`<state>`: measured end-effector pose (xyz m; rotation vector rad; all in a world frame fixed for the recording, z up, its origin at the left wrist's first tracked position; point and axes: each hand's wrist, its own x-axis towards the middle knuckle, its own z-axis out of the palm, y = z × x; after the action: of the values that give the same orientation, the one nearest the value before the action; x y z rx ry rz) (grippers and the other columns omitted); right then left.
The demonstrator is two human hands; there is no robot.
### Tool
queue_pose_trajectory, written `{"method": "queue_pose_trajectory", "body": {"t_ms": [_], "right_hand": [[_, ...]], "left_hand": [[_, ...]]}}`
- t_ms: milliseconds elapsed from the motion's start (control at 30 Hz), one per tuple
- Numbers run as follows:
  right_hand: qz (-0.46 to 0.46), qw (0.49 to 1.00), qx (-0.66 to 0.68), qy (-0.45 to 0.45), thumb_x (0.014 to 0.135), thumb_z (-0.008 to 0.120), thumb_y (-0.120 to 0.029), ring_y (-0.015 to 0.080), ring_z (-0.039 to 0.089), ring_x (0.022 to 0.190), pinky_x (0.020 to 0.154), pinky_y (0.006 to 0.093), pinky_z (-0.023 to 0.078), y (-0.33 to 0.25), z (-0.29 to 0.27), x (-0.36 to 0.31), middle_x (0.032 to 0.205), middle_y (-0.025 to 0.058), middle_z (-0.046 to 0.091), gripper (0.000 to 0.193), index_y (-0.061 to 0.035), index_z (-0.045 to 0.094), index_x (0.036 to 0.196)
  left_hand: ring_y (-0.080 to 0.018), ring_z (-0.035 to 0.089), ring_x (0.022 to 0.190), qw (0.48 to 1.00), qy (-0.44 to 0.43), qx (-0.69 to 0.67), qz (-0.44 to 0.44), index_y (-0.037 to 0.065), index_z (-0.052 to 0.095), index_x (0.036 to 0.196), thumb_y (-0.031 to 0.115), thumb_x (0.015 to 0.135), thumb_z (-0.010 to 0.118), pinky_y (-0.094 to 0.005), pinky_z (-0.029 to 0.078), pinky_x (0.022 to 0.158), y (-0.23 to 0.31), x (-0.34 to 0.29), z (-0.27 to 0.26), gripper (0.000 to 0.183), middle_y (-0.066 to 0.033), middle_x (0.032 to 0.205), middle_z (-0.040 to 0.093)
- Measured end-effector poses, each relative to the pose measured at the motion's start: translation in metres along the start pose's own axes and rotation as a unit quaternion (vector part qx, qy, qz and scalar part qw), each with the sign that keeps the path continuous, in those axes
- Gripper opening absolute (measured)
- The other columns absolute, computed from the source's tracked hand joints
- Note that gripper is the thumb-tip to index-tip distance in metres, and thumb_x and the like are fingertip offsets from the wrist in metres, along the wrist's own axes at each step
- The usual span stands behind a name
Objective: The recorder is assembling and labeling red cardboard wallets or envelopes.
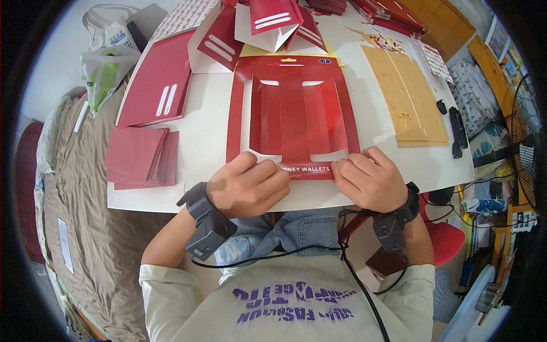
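A flat red cardboard packaging sheet point(294, 128) lies on the white table in front of me. It has cut-out slots, creased panels in the middle and a hang hole at its far edge. My left hand point(249, 185) is closed at its near left corner, fingers curled and knuckles up. At the near right corner my right hand point(367, 179) is closed on the sheet in the same way. The fingertips and thumbs are partly hidden beneath both hands. Each wrist wears a black strapped device.
Dark red folded cards point(158, 80) and red envelopes point(139, 157) lie on the left. More folded cards point(219, 43) stand beyond the sheet. To the right are a tan padded envelope point(404, 94), black objects point(457, 131) and small scraps point(383, 41). A cable point(268, 257) crosses my lap.
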<state>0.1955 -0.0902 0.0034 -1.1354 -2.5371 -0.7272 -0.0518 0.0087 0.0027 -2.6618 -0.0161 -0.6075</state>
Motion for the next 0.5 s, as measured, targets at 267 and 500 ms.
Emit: {"method": "queue_pose_trajectory", "body": {"t_ms": [267, 500], "right_hand": [[0.000, 1.000, 0.024, 0.004, 0.067, 0.060, -0.012, 0.0150, 0.052, 0.077, 0.068, 0.0265, 0.045, -0.003, 0.001, -0.004, 0.081, 0.0016, 0.054, 0.008, -0.0076, 0.057, 0.073], [0.012, 1.000, 0.021, 0.015, 0.067, 0.061, -0.011, 0.0154, 0.054, 0.079, 0.069, 0.0267, 0.045, -0.002, 0.002, -0.008, 0.085, 0.0020, 0.057, 0.009, -0.0070, 0.058, 0.074]], "left_hand": [[-0.0094, 0.051, 0.069, 0.999, 0.009, 0.004, -0.036, 0.015, 0.060, 0.076, 0.020, 0.071, 0.067, -0.0262, 0.037, 0.062, -0.003, -0.009, 0.001, 0.010, 0.0038, 0.077, 0.053], [-0.0088, 0.053, 0.073, 0.998, -0.059, 0.009, -0.015, 0.015, 0.058, 0.074, 0.016, 0.072, 0.066, -0.0245, 0.039, 0.066, -0.009, -0.017, -0.012, 0.009, 0.0038, 0.078, 0.053]]}}
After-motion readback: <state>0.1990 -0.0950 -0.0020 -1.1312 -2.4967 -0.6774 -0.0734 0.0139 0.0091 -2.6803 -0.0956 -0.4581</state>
